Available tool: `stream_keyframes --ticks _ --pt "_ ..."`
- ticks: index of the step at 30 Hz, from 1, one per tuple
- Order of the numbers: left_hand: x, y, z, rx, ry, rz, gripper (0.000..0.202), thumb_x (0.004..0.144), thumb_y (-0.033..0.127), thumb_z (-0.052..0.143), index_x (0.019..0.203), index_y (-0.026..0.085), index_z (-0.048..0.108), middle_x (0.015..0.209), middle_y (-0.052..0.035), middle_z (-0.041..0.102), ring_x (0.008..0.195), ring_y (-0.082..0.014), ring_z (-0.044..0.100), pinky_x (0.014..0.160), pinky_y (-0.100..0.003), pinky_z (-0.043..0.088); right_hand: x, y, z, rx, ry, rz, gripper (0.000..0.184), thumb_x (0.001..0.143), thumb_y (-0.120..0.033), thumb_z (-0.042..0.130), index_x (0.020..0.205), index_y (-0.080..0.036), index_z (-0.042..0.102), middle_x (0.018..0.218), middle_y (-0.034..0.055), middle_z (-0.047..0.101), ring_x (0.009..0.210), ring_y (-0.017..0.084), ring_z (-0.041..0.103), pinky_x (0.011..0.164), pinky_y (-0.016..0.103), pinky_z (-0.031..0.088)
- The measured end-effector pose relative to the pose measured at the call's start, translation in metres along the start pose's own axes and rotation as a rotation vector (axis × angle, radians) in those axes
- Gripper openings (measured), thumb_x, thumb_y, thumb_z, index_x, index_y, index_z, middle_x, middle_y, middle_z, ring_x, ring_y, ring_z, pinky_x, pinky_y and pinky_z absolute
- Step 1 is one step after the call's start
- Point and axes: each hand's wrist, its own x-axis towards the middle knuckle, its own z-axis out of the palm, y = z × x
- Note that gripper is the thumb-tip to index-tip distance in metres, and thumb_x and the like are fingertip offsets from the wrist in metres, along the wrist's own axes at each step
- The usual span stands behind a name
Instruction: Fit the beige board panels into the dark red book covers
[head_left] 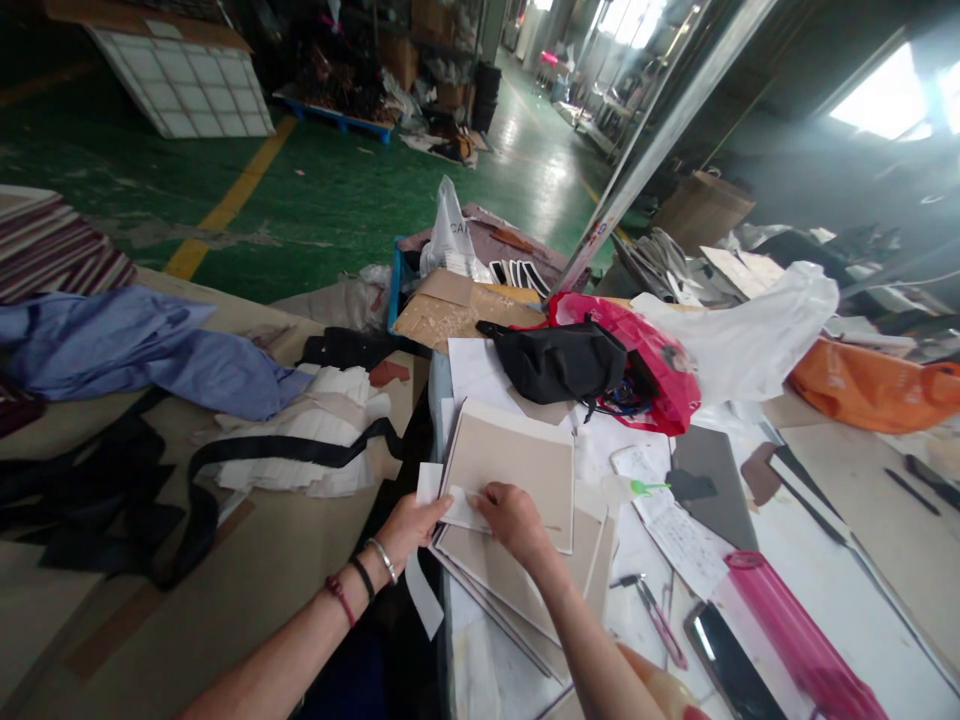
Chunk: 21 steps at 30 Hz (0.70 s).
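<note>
A stack of beige sheets point(517, 455) lies at the table's near edge, the top one a flat rectangle. My left hand point(409, 525), with bracelets on the wrist, pinches a small white strip point(457, 510) at the stack's lower left corner. My right hand point(514, 520) rests on the same corner, fingers closed on the strip's other end. A longer white strip point(422, 595) hangs down below my left hand.
A black pouch point(559, 362) and a red plastic bag point(660, 375) sit behind the stack. Scissors with pink handles point(660, 625), a phone point(731, 665) and a pink case point(799, 640) lie at right. Blue cloth point(142, 350), black straps point(247, 455) and white fabric cover the left table.
</note>
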Motion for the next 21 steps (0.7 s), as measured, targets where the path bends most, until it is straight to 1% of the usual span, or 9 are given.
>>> stream_keyframes --ticks 5,10,13,16,19,21 --pt "0.002 -0.002 -0.001 0.012 0.019 0.003 0.049 0.042 0.057 0.072 0.056 0.015 0.048 0.042 0.0076 0.035 0.042 -0.005 0.028 0.043 -0.02 0.017 -0.001 -0.001 -0.001 -0.018 -0.012 0.009 0.025 0.086 -0.028 0.05 0.064 -0.019 0.059 0.052 -0.0012 0.053 0.052 0.011 0.049 0.05 0.022 0.027" --pt "0.008 -0.007 -0.002 0.034 0.063 0.022 0.039 0.048 0.046 0.073 0.055 0.015 0.051 0.04 0.0076 0.036 0.04 -0.0061 0.03 0.041 -0.021 0.019 0.0 -0.003 0.001 -0.029 -0.014 0.013 0.023 0.086 -0.03 0.05 0.068 -0.019 0.06 0.057 0.0 0.056 0.053 0.011 0.049 0.05 0.022 0.027" --pt "0.01 -0.009 -0.001 0.057 0.093 0.038 0.03 0.054 0.038 0.072 0.056 0.015 0.054 0.04 0.0067 0.039 0.04 -0.0076 0.035 0.04 -0.021 0.023 -0.007 0.0 -0.002 -0.028 -0.012 0.03 0.014 0.081 -0.028 0.055 0.073 -0.019 0.061 0.064 0.001 0.059 0.06 0.013 0.051 0.052 0.023 0.026" --pt "0.01 -0.01 -0.001 0.08 0.113 0.045 0.026 0.056 0.035 0.071 0.057 0.014 0.055 0.038 0.0063 0.041 0.04 -0.009 0.038 0.04 -0.021 0.026 -0.027 0.016 -0.009 -0.021 0.013 0.073 0.006 0.077 -0.024 0.058 0.074 -0.019 0.061 0.068 0.0015 0.059 0.064 0.014 0.052 0.052 0.023 0.025" --pt "0.009 -0.009 -0.002 0.088 0.119 0.046 0.026 0.055 0.034 0.073 0.057 0.015 0.056 0.038 0.0054 0.043 0.042 -0.0117 0.044 0.04 -0.022 0.03 -0.051 0.043 -0.015 0.015 0.068 0.138 0.014 0.082 -0.024 0.052 0.07 -0.018 0.057 0.064 0.0002 0.057 0.062 0.013 0.051 0.053 0.023 0.027" --pt "0.008 -0.008 -0.002 0.087 0.118 0.046 0.025 0.055 0.033 0.073 0.058 0.015 0.056 0.038 0.005 0.044 0.045 -0.0134 0.048 0.042 -0.022 0.034 -0.063 0.063 -0.016 0.04 0.128 0.2 0.018 0.085 -0.027 0.047 0.071 -0.018 0.055 0.064 -0.0003 0.056 0.063 0.013 0.051 0.053 0.022 0.028"
